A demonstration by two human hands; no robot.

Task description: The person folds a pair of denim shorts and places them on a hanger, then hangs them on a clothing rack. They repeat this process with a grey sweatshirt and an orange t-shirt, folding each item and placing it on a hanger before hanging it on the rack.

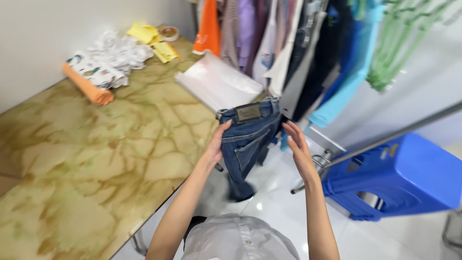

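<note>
Two hands are up in front of me, either side of the jeans. My left hand has its fingers curled around the waistband edge, gripping the denim, and the jeans hang down from that grip over the white floor, just past the table edge. My right hand is flat and spread, fingers straight, holding nothing, just beside the jeans without touching them. Behind the jeans a stack of clear bags lies on the table, under clothes on a rack. Right of my right arm stands a blue stool.
</note>
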